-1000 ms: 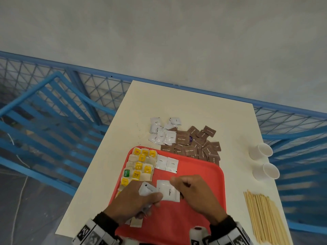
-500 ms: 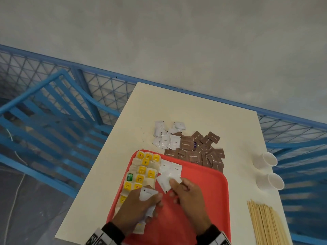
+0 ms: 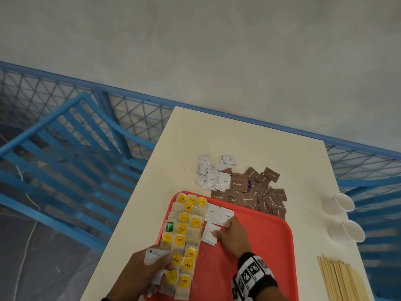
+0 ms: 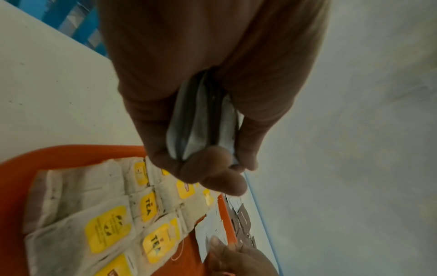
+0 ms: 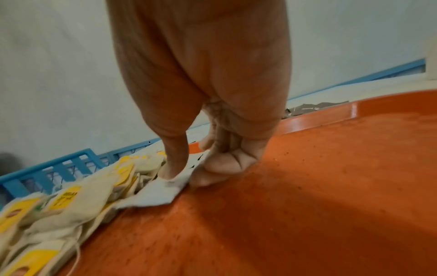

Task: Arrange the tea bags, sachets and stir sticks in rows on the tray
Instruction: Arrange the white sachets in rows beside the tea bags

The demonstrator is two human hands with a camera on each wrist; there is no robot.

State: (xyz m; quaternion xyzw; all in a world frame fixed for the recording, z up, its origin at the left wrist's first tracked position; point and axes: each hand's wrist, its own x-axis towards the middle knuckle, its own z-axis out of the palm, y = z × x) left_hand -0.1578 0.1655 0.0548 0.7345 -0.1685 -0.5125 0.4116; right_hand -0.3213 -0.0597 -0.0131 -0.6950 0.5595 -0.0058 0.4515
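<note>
A red tray (image 3: 260, 246) lies at the table's near edge. Tea bags (image 3: 184, 235) with yellow tags fill its left side in rows (image 4: 151, 207). Two white coffee sachets (image 3: 219, 212) lie side by side next to the far tea bags. My right hand (image 3: 219, 232) pinches a third white sachet (image 3: 208, 234) that lies flat on the tray just below them; in the right wrist view the thumb (image 5: 173, 168) presses on this sachet (image 5: 158, 194). My left hand (image 3: 165, 266) grips a stack of white sachets (image 3: 155, 254), (image 4: 203, 121) over the near tea bags.
On the table beyond the tray lie loose white sachets (image 3: 213, 172) and a heap of brown sugar sachets (image 3: 258, 192). Two white paper cups (image 3: 338, 203) stand at the right edge. Wooden stir sticks (image 3: 342, 281) lie at the near right. A blue metal railing (image 3: 86, 148) runs along the left.
My right hand has carried the white sachet away from the left hand to the far side of the tray and laid it below the two placed sachets. My left hand has drifted left over the tea bags.
</note>
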